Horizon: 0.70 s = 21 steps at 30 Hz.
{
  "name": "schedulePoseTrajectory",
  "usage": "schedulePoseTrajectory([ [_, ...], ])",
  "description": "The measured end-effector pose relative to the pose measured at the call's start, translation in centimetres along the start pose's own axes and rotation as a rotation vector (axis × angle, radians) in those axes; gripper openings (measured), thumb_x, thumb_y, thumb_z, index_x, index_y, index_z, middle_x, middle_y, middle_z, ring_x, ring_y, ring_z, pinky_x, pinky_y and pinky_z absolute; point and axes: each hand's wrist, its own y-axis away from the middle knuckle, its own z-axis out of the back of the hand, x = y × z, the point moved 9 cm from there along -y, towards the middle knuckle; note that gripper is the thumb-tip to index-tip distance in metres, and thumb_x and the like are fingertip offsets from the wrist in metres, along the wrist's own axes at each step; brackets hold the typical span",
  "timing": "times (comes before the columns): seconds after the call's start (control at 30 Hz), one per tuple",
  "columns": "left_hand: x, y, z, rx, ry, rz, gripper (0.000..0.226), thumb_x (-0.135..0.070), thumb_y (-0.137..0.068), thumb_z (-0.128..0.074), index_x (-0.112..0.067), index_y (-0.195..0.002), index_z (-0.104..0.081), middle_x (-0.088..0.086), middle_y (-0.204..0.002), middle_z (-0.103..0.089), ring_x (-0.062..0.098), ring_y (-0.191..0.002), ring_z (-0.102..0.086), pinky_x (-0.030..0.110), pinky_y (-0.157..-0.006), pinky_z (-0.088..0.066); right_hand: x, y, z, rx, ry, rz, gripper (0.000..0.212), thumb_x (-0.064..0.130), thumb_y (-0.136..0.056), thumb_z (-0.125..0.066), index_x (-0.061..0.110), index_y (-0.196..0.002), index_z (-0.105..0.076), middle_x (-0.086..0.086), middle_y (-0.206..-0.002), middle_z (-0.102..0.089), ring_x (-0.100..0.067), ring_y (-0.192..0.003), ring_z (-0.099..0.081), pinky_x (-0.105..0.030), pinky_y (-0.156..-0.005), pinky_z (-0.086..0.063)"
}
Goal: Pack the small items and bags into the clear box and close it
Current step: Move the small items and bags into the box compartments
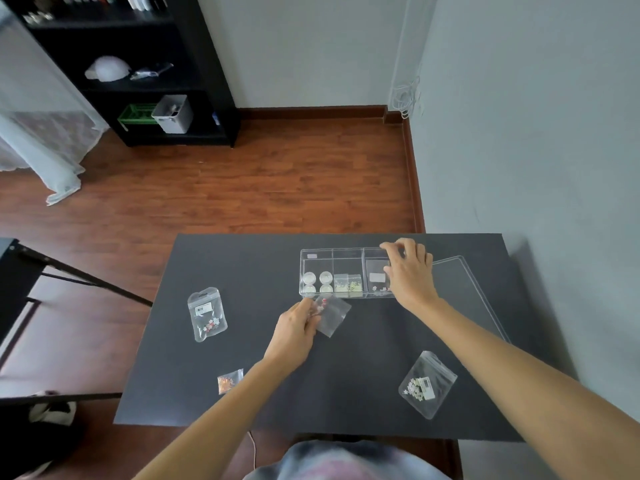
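Observation:
A clear box (317, 252) with three compartments stands open near the far edge of the black table (346, 375). Small round jars fill its left compartment and small bags lie in the middle and right ones. My right hand (410, 271) hovers over the right compartment, fingers spread on a bag lying there. My left hand (294, 332) pinches a small clear bag with red bits (330, 315) just in front of the box. Loose on the table lie a zip bag with flowers (206, 314) at left, a tiny orange bag (230, 380), and a zip bag with white pieces (427, 384) at right.
The clear lid (464, 289) lies flat to the right of the box, close to the wall. A second dark table (14, 271) stands at the left. A black shelf unit (145, 71) is across the wooden floor.

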Motion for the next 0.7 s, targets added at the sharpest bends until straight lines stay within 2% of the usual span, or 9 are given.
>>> schedulePoseTrajectory([
  [0.1, -3.0, -1.6, 1.2, -0.035, 0.011, -0.095, 0.022, -0.001, -0.096, -0.042, -0.016, -0.086, -0.054, -0.01, -0.078, -0.05, 0.007, -0.063, -0.047, 0.013, -0.056, -0.037, -1.9, 3.1, 1.1, -0.048, -0.187, -0.071, 0.034, 0.005, -0.086, -0.063, 0.015, -0.118, -0.057, -0.011, -0.117, -0.051, -0.031, -0.105, -0.048, -0.043, -0.091, -0.039],
  [0.17, -5.0, -3.3, 1.7, -0.045, 0.008, -0.139, 0.026, 0.001, -0.097, -0.041, -0.012, -0.096, -0.063, -0.003, -0.083, -0.053, 0.011, -0.068, -0.052, 0.009, -0.059, -0.04, -3.3, 6.0, 0.7, 0.017, -0.3, -0.108, 0.025, 0.003, -0.087, -0.062, 0.014, -0.11, -0.061, -0.009, -0.109, -0.053, -0.028, -0.102, -0.05, -0.039, -0.09, -0.044],
  [0.23, -6.8, -5.1, 1.7, -0.032, -0.006, -0.158, 0.025, -0.001, -0.098, -0.043, -0.011, -0.101, -0.066, 0.007, -0.085, -0.057, 0.02, -0.071, -0.056, 0.011, -0.059, -0.041, -4.6, 9.1, -0.4, 0.128, -0.372, -0.149, 0.021, 0.005, -0.087, -0.065, 0.013, -0.106, -0.063, -0.006, -0.106, -0.055, -0.026, -0.103, -0.052, -0.029, -0.089, -0.043],
  [0.27, -7.6, -6.0, 1.5, -0.024, -0.013, -0.16, 0.022, -0.005, -0.098, -0.046, -0.013, -0.101, -0.066, 0.009, -0.084, -0.06, 0.023, -0.071, -0.056, 0.02, -0.06, -0.045, -5.0, 10.6, -0.9, 0.189, -0.371, -0.165, 0.021, 0.01, -0.086, -0.066, 0.014, -0.106, -0.063, -0.004, -0.107, -0.056, -0.025, -0.105, -0.052, -0.025, -0.09, -0.041],
  [0.33, -8.9, -7.6, 0.9, -0.01, -0.041, -0.155, 0.009, -0.013, -0.095, -0.055, -0.016, -0.099, -0.062, 0.001, -0.078, -0.062, 0.024, -0.067, -0.054, 0.033, -0.061, -0.047, -5.6, 13.1, -2.0, 0.307, -0.307, -0.182, 0.031, 0.023, -0.084, -0.07, 0.018, -0.113, -0.059, 0.0, -0.112, -0.057, -0.021, -0.108, -0.048, -0.026, -0.092, -0.041],
  [0.37, -9.4, -8.3, 0.5, -0.002, -0.062, -0.155, 0.005, -0.017, -0.094, -0.058, -0.017, -0.098, -0.06, -0.001, -0.076, -0.064, 0.024, -0.066, -0.055, 0.035, -0.06, -0.047, -5.8, 14.2, -2.4, 0.357, -0.255, -0.186, 0.039, 0.029, -0.082, -0.071, 0.021, -0.117, -0.056, 0.002, -0.114, -0.056, -0.02, -0.108, -0.046, -0.028, -0.093, -0.041],
  [0.47, -10.7, -10.2, -1.0, 0.035, -0.135, -0.131, 0.013, -0.023, -0.09, -0.065, -0.017, -0.1, -0.06, 0.003, -0.085, -0.071, 0.029, -0.075, -0.062, 0.037, -0.065, -0.051, -6.1, 16.8, -3.3, 0.452, -0.109, -0.202, 0.061, 0.042, -0.073, -0.075, 0.026, -0.125, -0.047, 0.004, -0.117, -0.053, -0.019, -0.107, -0.043, -0.031, -0.093, -0.04],
  [0.57, -10.9, -11.7, -2.8, 0.093, -0.236, -0.106, 0.015, -0.021, -0.087, -0.066, -0.016, -0.1, -0.062, 0.007, -0.095, -0.072, 0.031, -0.085, -0.065, 0.037, -0.07, -0.052, -6.5, 18.3, -3.7, 0.46, -0.051, -0.246, 0.074, 0.045, -0.068, -0.078, 0.026, -0.129, -0.041, 0.002, -0.122, -0.049, -0.021, -0.111, -0.043, -0.032, -0.094, -0.038],
  [0.7, -11.2, -13.1, -4.6, 0.14, -0.378, -0.117, 0.01, -0.017, -0.086, -0.064, -0.018, -0.096, -0.063, 0.006, -0.097, -0.073, 0.031, -0.088, -0.066, 0.032, -0.068, -0.047, -6.7, 18.9, -3.8, 0.406, -0.031, -0.29, 0.074, 0.047, -0.069, -0.078, 0.025, -0.129, -0.039, 0.002, -0.123, -0.053, -0.022, -0.114, -0.045, -0.033, -0.096, -0.038],
])
